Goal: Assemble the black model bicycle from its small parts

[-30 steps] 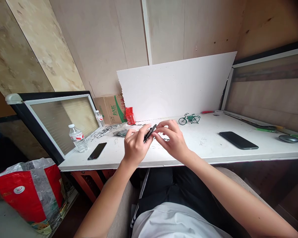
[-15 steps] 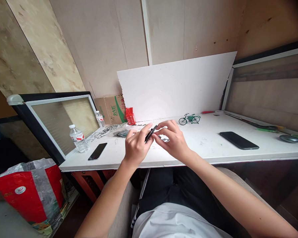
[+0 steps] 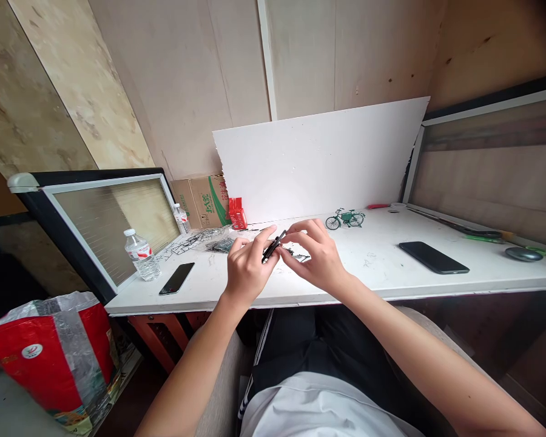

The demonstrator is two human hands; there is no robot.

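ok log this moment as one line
left hand: holding dark part | right hand: at same part | beyond: green model bicycle on white table

The left hand (image 3: 248, 267) and right hand (image 3: 317, 255) pinch a small dark part (image 3: 272, 248), left of the green model bicycle (image 3: 344, 219) and nearer the wearer. Behind the bicycle stands a white board (image 3: 318, 161); right of it on the bench (image 3: 377, 264) lies a black phone (image 3: 434, 258); far left of it, a water bottle (image 3: 142, 256).

Black part (image 3: 272, 249), one: partly hidden by left hand (image 3: 246, 267), details too small. Red bag (image 3: 31, 382): cropped, left edge.
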